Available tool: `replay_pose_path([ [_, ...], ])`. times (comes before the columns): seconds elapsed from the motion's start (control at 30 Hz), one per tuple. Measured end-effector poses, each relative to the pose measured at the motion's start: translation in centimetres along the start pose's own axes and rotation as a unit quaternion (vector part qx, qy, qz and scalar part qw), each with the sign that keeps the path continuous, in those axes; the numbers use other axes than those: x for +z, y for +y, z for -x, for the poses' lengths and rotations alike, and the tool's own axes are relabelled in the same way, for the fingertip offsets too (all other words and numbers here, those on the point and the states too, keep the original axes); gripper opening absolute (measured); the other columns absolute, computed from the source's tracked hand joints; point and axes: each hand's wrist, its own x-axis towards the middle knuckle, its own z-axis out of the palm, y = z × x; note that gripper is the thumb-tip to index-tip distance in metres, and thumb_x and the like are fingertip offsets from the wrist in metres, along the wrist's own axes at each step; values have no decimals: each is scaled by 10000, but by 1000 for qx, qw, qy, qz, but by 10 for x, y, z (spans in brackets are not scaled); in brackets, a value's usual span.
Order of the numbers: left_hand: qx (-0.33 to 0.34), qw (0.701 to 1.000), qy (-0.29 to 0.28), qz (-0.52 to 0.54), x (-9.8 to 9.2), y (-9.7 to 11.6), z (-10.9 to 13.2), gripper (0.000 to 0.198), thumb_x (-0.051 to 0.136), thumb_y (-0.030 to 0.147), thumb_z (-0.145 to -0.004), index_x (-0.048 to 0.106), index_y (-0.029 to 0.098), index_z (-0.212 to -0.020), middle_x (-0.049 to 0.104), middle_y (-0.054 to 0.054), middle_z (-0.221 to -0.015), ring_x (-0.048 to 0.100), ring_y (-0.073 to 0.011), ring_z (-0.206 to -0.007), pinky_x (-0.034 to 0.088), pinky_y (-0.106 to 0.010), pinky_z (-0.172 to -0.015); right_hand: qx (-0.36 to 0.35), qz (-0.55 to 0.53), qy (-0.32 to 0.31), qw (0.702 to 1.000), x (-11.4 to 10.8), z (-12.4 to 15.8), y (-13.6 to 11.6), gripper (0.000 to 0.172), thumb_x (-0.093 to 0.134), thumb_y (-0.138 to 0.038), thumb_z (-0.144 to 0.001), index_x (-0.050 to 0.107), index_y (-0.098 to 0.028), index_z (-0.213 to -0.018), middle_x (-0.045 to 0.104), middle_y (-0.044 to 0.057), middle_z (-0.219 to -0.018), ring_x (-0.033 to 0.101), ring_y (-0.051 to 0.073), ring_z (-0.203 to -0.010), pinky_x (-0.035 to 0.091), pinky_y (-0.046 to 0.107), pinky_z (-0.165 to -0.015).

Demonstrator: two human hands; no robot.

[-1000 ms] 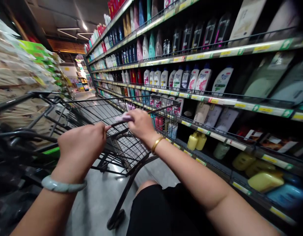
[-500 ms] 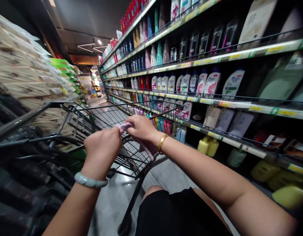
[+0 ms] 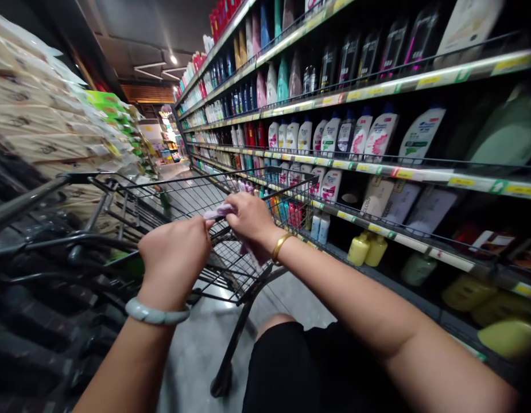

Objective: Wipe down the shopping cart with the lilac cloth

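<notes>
My left hand (image 3: 175, 256), with a pale green bangle on the wrist, is closed and pinches one end of a small pale pink cloth (image 3: 219, 212). My right hand (image 3: 250, 219), wearing a gold bangle, is closed on the other part of that cloth, which also hangs below the wrist. Both hands are held close together just above the back rim of a black wire shopping cart (image 3: 192, 201). The cart's basket looks bare inside as far as I can see.
Long shelves (image 3: 377, 166) of shampoo and soap bottles run along the right. Stacked packs of paper goods (image 3: 41, 126) line the left. A dark cart frame (image 3: 41, 269) sits at lower left. The grey aisle floor (image 3: 192, 350) runs ahead.
My left hand has come right to meet the right hand and taken hold of the pink cloth. The view has shifted slightly along the aisle.
</notes>
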Motion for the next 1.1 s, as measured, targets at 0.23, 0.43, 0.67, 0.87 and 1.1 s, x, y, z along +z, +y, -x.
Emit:
replay_pose_path([
  [0.23, -8, 995, -44, 94, 1, 22, -17, 512, 281, 382, -1065, 715, 129, -966, 749, -176, -862, 735, -353, -907, 378, -351, -628, 48, -15, -19, 999, -4, -18, 22, 220, 599, -150, -853, 740, -196, -1016, 744, 71, -1101, 653, 219, -1011, 464, 300, -860],
  [0.43, 6, 996, -26, 88, 0, 41, -22, 435, 252, 102, -1008, 638, 24, -1192, 730, -233, -992, 725, -327, -964, 466, -384, -747, -27, -71, -76, 994, -7, -30, 15, 174, 617, -178, -840, 734, -202, -965, 765, 39, -1012, 669, 189, -934, 450, 264, -806],
  [0.67, 149, 986, 20, 66, -44, 15, 5, 542, 415, 112, -984, 523, 35, -1509, 706, -220, -1297, 633, -305, -1246, 368, -474, -1167, 29, -8, -132, 991, -14, -49, 19, 165, 630, -198, -843, 760, -212, -943, 779, 37, -925, 645, 173, -789, 363, 257, -647],
  [0.87, 85, 982, 169, 21, -88, -50, 25, 475, 338, 371, -1061, 736, 210, -1264, 777, -113, -1134, 679, -324, -1043, 476, -447, -926, -113, -61, -175, 976, -18, -51, -12, 204, 636, -171, -821, 758, -224, -977, 775, 12, -967, 647, 172, -844, 387, 253, -695],
  [1.1, -75, 988, 136, -10, -83, -98, 27, 657, 255, 606, -1006, 781, 217, -941, 734, -121, -888, 629, -319, -852, 298, -370, -630, -43, -12, -159, 986, -24, -45, -17, 184, 636, -191, -845, 768, -247, -960, 776, 26, -990, 650, 193, -850, 392, 282, -691],
])
